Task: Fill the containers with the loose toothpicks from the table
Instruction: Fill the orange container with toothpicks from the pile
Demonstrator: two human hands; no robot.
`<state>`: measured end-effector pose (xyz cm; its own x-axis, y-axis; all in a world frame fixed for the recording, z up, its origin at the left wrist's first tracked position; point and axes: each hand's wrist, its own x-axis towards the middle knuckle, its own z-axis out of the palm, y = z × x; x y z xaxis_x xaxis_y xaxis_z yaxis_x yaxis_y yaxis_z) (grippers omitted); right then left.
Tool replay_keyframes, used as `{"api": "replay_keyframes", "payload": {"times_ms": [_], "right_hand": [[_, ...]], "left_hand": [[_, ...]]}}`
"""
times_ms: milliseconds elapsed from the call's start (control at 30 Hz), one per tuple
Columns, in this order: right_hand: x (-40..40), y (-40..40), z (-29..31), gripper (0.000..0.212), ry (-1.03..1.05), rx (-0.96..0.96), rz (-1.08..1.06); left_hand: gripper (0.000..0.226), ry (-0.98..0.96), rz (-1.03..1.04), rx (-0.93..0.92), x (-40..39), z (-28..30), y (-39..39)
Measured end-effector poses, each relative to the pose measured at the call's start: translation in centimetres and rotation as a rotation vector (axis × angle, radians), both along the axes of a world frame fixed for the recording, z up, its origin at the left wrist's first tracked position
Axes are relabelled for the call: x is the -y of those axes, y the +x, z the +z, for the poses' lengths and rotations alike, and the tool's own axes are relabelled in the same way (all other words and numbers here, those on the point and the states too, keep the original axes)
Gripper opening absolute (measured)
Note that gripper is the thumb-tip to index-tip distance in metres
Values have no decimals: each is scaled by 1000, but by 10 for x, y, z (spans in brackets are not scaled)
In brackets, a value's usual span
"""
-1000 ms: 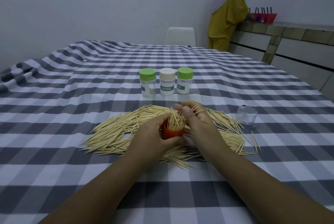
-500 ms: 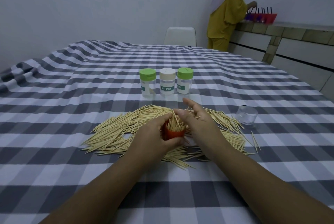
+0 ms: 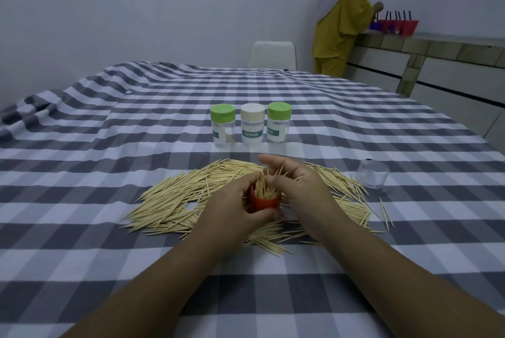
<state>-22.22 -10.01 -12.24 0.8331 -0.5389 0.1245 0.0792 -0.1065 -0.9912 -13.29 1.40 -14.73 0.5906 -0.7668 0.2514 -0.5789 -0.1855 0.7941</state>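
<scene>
The left hand (image 3: pixel 235 206) is wrapped round a small red container (image 3: pixel 264 202), fingers curled about its side and thumb at the near wall, holding it upright on the worktop (image 3: pixel 82 228). A bundle of toothpicks (image 3: pixel 266 186) stands in it, fanned out and poking well above the rim. The right hand (image 3: pixel 297 187) sits just to the right of the bundle with its fingers arched over and behind the tips; the fingers look relaxed and cupped against the sticks, not pinching any that I can make out.

To do this step well, I'd say the left hand should keep the container firmly planted and level, since a bundle that tall would tip a light cup easily. The right hand ought to gather the splayed tips toward the middle and tap them down so they settle straight, not force them, as thin sticks would snap or spring out.

Under and around both hands lies the loose pile of toothpicks (image 3: pixel 185 201), spreading wide to the left of the left hand and to the right of the right hand. Much is left to collect. Further right of the right hand rests a clear cup (image 3: pixel 372 176). Beyond the hands stand three lidded jars in a row: a green-lidded jar (image 3: pixel 222 126), a cream-lidded jar (image 3: pixel 252 127) and a second green-lidded jar (image 3: pixel 278 126).
</scene>
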Motion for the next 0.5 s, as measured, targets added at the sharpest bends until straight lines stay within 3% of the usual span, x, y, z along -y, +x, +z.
{"api": "replay_keyframes", "payload": {"times_ms": [67, 200, 367, 433, 500], "right_hand": [[-2, -3, 1, 22, -36, -14, 17], [-5, -4, 1, 46, -173, -3, -36], [1, 7, -12, 37, -390, -187, -34], [1, 7, -12, 45, -457, -236, -11], [0, 6, -10, 68, -537, -310, 15]], "left_hand": [[76, 12, 6, 5, 1, 0, 0], [81, 24, 22, 0, 1, -2, 0], [71, 7, 13, 25, 0, 0, -1], [66, 0, 13, 34, 0, 0, -1], [62, 6, 13, 41, 0, 0, -1]]}}
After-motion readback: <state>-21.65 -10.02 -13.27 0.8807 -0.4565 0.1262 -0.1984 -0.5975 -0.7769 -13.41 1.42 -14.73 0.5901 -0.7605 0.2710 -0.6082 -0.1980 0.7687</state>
